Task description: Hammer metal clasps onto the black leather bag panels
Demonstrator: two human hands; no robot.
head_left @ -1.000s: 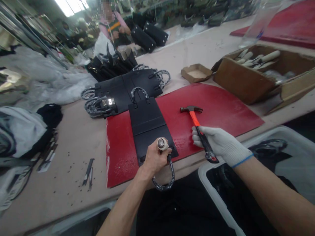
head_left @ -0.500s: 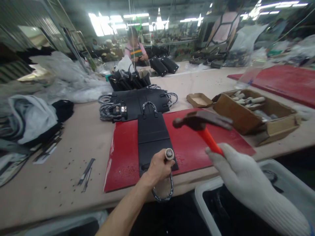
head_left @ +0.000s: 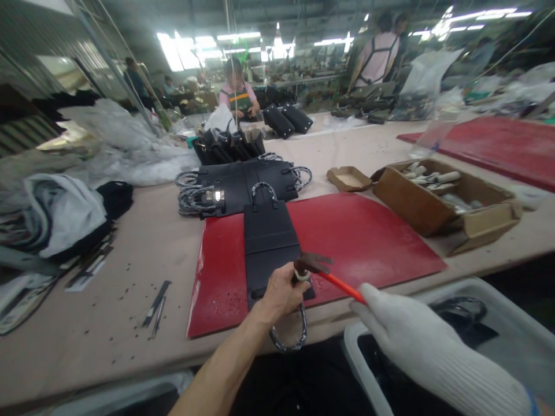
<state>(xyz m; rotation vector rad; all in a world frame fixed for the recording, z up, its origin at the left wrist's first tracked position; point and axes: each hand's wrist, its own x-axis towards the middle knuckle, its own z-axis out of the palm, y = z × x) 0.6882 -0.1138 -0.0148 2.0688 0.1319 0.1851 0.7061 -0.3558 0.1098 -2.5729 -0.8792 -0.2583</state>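
Note:
My bare left hand (head_left: 280, 293) is closed round an upright punch tool (head_left: 302, 276) over the near right part of a black leather bag panel (head_left: 272, 231). The panel lies on a red board (head_left: 347, 231), with a braided handle at its far end and another hanging over the near edge. In a white glove, my right hand (head_left: 390, 312) grips the orange handle of a hammer (head_left: 313, 263). The hammer's head is at the top of the punch. The punch's lower end is hidden by my left hand.
Behind the panel lie more black panels (head_left: 247, 179) with handles. An open cardboard box (head_left: 416, 202) of tools stands at the right. Two metal strips (head_left: 156, 306) lie at the left. White bins (head_left: 498, 294) sit below the table's front edge. A person (head_left: 238, 98) is across the table.
My right hand has brought the hammer down and to the left, from above the red board onto the punch top. My left hand has stayed round the punch.

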